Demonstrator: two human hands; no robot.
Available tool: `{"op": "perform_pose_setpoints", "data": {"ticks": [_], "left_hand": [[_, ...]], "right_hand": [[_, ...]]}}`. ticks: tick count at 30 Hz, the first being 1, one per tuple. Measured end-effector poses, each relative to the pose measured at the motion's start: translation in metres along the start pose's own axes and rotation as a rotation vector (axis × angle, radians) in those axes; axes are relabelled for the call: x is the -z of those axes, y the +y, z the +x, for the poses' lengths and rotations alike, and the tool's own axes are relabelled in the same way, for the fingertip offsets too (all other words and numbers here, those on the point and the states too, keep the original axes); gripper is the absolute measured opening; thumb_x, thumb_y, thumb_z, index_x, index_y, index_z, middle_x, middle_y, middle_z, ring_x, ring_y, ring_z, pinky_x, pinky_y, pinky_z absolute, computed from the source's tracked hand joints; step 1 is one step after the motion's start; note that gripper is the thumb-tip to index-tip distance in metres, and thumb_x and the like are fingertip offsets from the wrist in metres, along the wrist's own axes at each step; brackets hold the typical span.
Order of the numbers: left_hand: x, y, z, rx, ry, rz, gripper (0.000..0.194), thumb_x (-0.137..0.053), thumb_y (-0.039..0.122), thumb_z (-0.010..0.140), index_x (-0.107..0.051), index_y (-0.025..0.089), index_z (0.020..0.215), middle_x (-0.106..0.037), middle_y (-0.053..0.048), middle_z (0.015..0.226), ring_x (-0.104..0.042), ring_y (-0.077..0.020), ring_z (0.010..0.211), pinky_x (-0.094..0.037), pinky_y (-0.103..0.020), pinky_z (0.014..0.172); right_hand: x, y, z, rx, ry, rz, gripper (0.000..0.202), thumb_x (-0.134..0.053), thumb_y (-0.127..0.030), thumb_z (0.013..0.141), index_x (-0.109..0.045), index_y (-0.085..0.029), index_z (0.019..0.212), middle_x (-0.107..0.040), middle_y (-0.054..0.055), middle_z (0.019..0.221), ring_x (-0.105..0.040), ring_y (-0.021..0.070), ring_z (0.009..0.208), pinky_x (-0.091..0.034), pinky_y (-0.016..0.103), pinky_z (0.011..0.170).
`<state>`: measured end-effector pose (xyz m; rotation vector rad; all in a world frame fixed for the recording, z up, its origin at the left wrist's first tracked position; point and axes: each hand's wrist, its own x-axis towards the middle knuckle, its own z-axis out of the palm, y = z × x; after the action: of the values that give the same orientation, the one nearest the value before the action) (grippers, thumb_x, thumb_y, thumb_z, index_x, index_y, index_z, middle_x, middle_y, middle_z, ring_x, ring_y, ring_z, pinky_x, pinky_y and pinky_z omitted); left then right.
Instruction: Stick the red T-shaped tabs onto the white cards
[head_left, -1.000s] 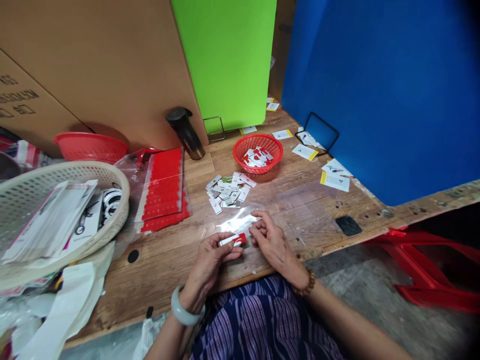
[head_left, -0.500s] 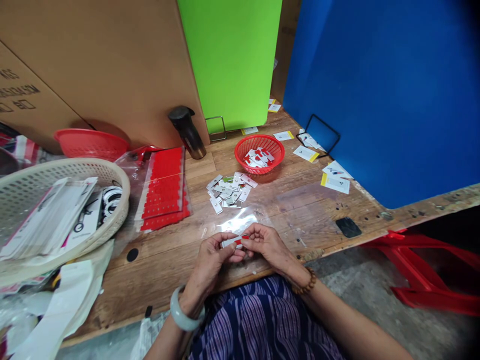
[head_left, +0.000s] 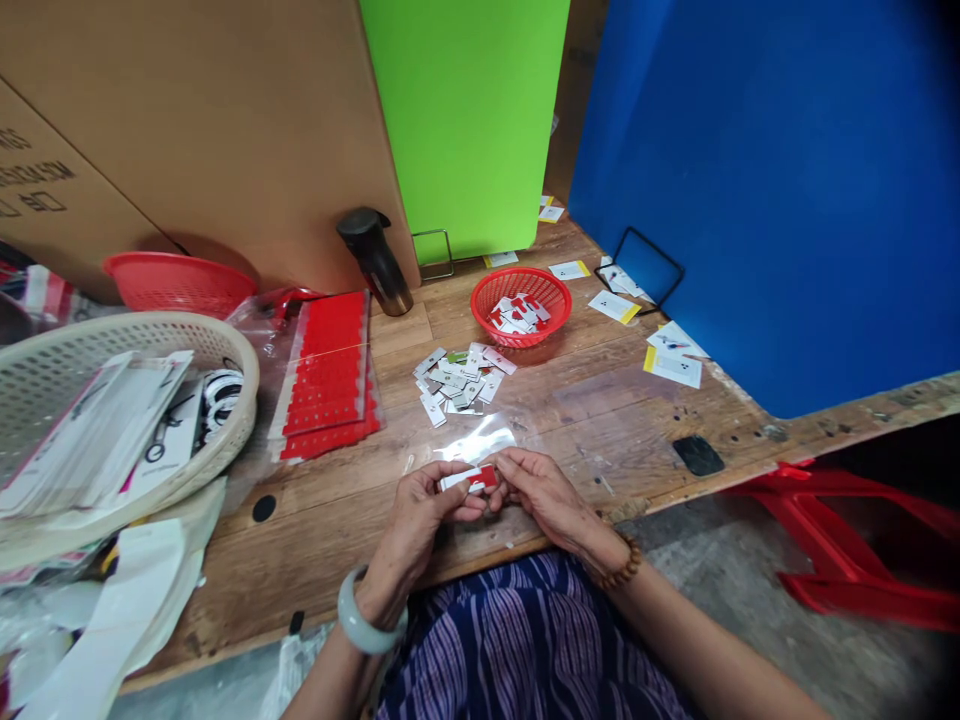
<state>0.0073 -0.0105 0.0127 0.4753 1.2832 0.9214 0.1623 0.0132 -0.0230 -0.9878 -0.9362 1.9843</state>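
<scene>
A small white card with a red end (head_left: 486, 475) sits between my hands near the table's front edge. My left hand (head_left: 433, 505) is closed on its white end, the thumb lying over it. At the red end, the fingers of my right hand (head_left: 541, 495) are bent and pinched together; whether they grip the card's edge or something tiny is too small to make out. Just beyond lies a pile of white and grey cards (head_left: 461, 382) on the table. Farther back, a red basket (head_left: 555, 325) holds several white cards with red parts.
Red perforated sheets (head_left: 326, 370) lie left of the pile. A cream basket (head_left: 244, 400) with packaged cards stands at the far left. At the back are a dark tumbler (head_left: 379, 265), green panel (head_left: 465, 120) and blue panel (head_left: 765, 200). Yellow-edged cards (head_left: 673, 368) lie right.
My right thumb and fingers have shifted off the card's face toward its right end, so more of the red part shows. My left hand keeps its hold.
</scene>
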Motion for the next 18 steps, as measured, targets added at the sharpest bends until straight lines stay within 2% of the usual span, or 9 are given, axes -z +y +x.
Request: {"op": "perform_pose_setpoints", "data": {"ticks": [6,14,18], "left_hand": [[-0.002,-0.001,-0.001,-0.008,0.004,0.008,0.042,-0.079,0.018,0.061,-0.059,0.008,0.096,-0.072,-0.009,0.064,-0.068,-0.0136,0.053,-0.054,-0.018,0.054],[-0.004,-0.006,-0.002,-0.045,-0.003,0.073,0.043,-0.08,0.027,0.061,-0.059,0.008,0.093,-0.072,-0.008,0.062,-0.068,-0.0147,0.053,-0.055,-0.02,0.055],[-0.003,-0.006,-0.002,-0.032,0.009,0.066,0.043,-0.081,0.027,0.059,-0.06,0.008,0.092,-0.07,-0.007,0.06,-0.068,-0.0155,0.053,-0.055,-0.021,0.056]], "right_hand": [[-0.001,0.001,-0.001,0.018,0.037,-0.067,0.03,-0.066,-0.043,0.074,-0.061,-0.015,0.085,-0.061,-0.001,0.063,-0.057,0.0105,0.056,-0.043,0.025,0.062],[-0.007,0.008,0.002,0.07,0.207,-0.258,0.02,-0.057,-0.036,0.076,-0.055,-0.017,0.07,-0.053,-0.004,0.057,-0.045,0.0081,0.045,-0.035,0.023,0.048],[-0.009,0.011,0.004,0.071,0.233,-0.278,0.022,-0.056,-0.038,0.076,-0.052,-0.019,0.067,-0.052,-0.004,0.055,-0.043,0.0088,0.043,-0.033,0.023,0.046]]}}
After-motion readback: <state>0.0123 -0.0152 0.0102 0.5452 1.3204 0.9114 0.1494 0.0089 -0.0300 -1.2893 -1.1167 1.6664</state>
